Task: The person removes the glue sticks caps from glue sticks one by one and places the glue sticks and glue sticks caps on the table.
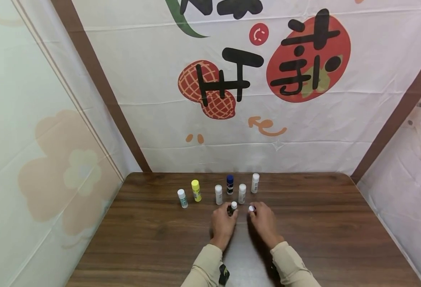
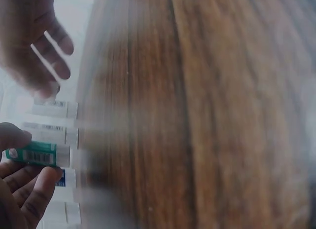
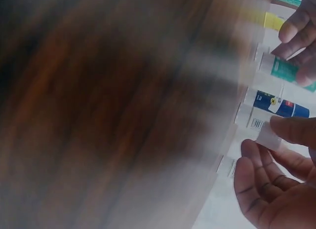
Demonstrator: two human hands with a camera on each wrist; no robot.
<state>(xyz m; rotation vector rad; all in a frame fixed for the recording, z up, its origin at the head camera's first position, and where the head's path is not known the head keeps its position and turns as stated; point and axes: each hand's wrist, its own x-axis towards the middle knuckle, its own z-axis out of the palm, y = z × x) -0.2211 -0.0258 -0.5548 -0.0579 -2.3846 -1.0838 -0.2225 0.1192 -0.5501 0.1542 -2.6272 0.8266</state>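
In the head view my left hand [image 1: 223, 223] grips a small glue stick standing upright, its white top [image 1: 234, 205] showing above the fingers. The left wrist view shows the green barcoded label of this glue stick [image 2: 37, 154] between thumb and fingers. To the right, my right hand [image 1: 265, 221] pinches a small white cap [image 3: 269, 137] between thumb and fingers, apart from the glue stick. Behind the hands stand white glue sticks [image 1: 242, 194] and a blue-capped glue stick [image 1: 230, 184]. Most of the held stick's body is hidden in the head view.
More white glue sticks [image 1: 219, 195] [image 1: 255, 183] stand toward the back of the brown wooden table [image 1: 142, 235]. A yellow glue stick [image 1: 196, 190] and a white-capped glue stick with a teal label [image 1: 182, 198] stand to the left. A printed cloth [image 1: 153, 131] hangs behind the table.
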